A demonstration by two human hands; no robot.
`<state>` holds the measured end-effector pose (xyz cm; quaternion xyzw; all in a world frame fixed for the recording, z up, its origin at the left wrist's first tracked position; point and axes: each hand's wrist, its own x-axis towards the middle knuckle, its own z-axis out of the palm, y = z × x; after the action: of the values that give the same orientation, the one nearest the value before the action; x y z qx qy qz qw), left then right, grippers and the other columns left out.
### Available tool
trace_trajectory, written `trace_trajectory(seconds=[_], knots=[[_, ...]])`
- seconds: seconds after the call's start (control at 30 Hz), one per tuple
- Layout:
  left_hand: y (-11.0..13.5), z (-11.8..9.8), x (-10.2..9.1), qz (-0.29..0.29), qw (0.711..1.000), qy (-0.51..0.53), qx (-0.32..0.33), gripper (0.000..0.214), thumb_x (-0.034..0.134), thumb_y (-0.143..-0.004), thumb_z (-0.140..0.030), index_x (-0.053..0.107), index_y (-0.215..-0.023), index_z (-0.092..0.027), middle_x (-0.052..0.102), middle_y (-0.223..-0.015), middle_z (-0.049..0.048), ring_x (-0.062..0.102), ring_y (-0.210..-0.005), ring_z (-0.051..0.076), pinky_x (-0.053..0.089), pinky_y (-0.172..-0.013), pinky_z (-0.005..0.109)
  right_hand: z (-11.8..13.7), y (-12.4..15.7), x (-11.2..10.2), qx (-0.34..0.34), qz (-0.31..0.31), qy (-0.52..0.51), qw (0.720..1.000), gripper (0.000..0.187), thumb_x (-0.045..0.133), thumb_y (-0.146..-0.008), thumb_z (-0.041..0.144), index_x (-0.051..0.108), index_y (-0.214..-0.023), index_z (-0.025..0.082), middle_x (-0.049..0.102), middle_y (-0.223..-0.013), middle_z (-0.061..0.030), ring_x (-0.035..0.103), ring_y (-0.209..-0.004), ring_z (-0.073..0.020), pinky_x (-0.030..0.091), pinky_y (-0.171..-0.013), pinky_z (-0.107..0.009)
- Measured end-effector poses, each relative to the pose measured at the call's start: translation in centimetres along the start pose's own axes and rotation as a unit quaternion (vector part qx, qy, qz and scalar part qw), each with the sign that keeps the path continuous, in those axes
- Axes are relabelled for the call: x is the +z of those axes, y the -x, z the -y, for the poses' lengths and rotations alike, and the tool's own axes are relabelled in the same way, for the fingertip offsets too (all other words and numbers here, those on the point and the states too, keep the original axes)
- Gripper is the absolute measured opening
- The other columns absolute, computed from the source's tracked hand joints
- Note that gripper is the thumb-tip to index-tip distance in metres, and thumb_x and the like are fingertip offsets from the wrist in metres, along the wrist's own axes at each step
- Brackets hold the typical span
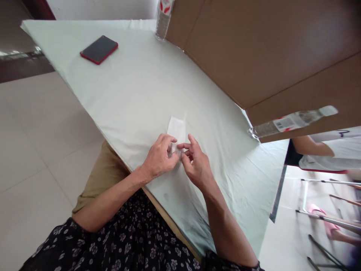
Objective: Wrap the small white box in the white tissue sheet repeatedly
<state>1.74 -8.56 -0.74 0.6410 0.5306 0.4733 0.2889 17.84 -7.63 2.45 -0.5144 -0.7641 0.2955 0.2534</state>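
Note:
A small white sheet (177, 128), perhaps a thin packet or tissue, lies on the cloth just beyond my fingers. My left hand (160, 157) is curled at its near end, thumb and fingers drawn together. From the other side my right hand (196, 162) comes close, its thumb and index finger bent in a pinch. Between the fingertips of both hands is something small and see-through, like a bit of clear plastic (178, 152); it is partly covered and blurred, so its kind cannot be told.
A pale green cloth (135, 98) covers the table. A dark tablet-like device with a red edge (99, 49) lies far left. Brown cardboard panels (254, 56) stand at the right, with water bottles (163, 22) (293, 121) beside them. Another person's arm (313, 146) shows beyond, near metal-framed furniture (324, 216).

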Motion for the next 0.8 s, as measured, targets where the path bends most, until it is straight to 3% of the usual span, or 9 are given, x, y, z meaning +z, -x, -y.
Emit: trace_trajectory(seconds=[0.1, 0.17, 0.3, 0.4, 0.57, 0.7, 0.8], knots=[[-0.1, -0.3, 0.5, -0.012, 1.0, -0.023, -0.007, 0.008, 0.063, -0.082, -0.018, 0.056, -0.087, -0.018, 0.056, -0.096, 0.0038, 0.056, -0.07, 0.012, 0.053, -0.069, 0.029, 0.1, 0.1, -0.2, -0.049, 0.005, 0.067, 0.997, 0.067, 0.043, -0.091, 0.014, 0.029, -0.157, 0.021, 0.074, -0.12, -0.0116, 0.068, -0.072, -0.0163, 0.056, -0.069, -0.034], [-0.2, -0.6, 0.8, -0.003, 0.998, -0.059, -0.012, 0.01, 0.063, -0.084, -0.02, 0.055, -0.08, -0.019, 0.055, -0.095, 0.0039, 0.057, -0.072, 0.013, 0.053, -0.07, 0.03, 0.0, -0.1, -0.7, -0.06, 0.017, 0.08, 0.995, 0.068, 0.041, -0.091, 0.013, 0.027, -0.158, 0.022, 0.074, -0.121, -0.0109, 0.069, -0.071, -0.0167, 0.057, -0.07, -0.035], [-0.4, -0.9, 1.1, 0.025, 0.993, -0.109, -0.031, 0.01, 0.059, -0.085, -0.014, 0.053, -0.077, -0.019, 0.055, -0.096, 0.004, 0.059, -0.072, 0.013, 0.054, -0.069, 0.028, -0.1, -1.0, -2.1, -0.015, 0.086, 0.029, 0.996, 0.066, 0.04, -0.09, 0.014, 0.033, -0.155, 0.026, 0.075, -0.12, -0.0072, 0.063, -0.053, -0.0116, 0.057, -0.065, -0.034], [-0.2, -1.0, 1.2, 0.012, 0.99, -0.141, -0.017, 0.006, 0.059, -0.085, -0.014, 0.056, -0.083, -0.02, 0.056, -0.098, 0.0049, 0.063, -0.081, 0.016, 0.056, -0.072, 0.03, -0.1, -1.7, -2.6, 0.016, 0.108, -0.018, 0.994, 0.063, 0.041, -0.09, 0.016, 0.039, -0.152, 0.026, 0.076, -0.119, -0.0059, 0.062, -0.049, -0.0102, 0.058, -0.067, -0.035], [0.0, -1.1, 1.2, -0.022, 0.978, -0.196, 0.07, 0.017, 0.057, -0.087, -0.012, 0.06, -0.101, -0.02, 0.059, -0.112, 0.0082, 0.064, -0.09, 0.018, 0.057, -0.077, 0.031, -0.5, -2.1, -2.4, 0.052, 0.095, -0.09, 0.99, 0.063, 0.042, -0.088, 0.017, 0.042, -0.15, 0.025, 0.074, -0.12, -0.0065, 0.063, -0.05, -0.0092, 0.058, -0.067, -0.035], [-0.1, -1.2, 1.0, -0.005, 0.969, -0.221, 0.111, 0.011, 0.054, -0.089, -0.01, 0.061, -0.091, -0.018, 0.06, -0.098, 0.0067, 0.062, -0.085, 0.018, 0.056, -0.075, 0.031, -1.7, -2.6, -2.8, 0.101, 0.088, -0.19, 0.973, 0.06, 0.051, -0.088, 0.025, 0.044, -0.147, 0.021, 0.074, -0.118, -0.0096, 0.062, -0.05, -0.009, 0.053, -0.055, -0.031], [-0.1, -1.2, 0.8, 0.005, 0.965, -0.234, 0.12, 0.013, 0.053, -0.088, -0.008, 0.06, -0.083, -0.018, 0.059, -0.091, 0.0059, 0.061, -0.086, 0.019, 0.055, -0.075, 0.03, -3.3, -3.7, -3.4, 0.134, 0.012, -0.22, 0.966, 0.059, 0.06, -0.085, 0.033, 0.049, -0.141, 0.018, 0.074, -0.112, -0.0101, 0.062, -0.054, -0.01, 0.047, -0.048, -0.026]])
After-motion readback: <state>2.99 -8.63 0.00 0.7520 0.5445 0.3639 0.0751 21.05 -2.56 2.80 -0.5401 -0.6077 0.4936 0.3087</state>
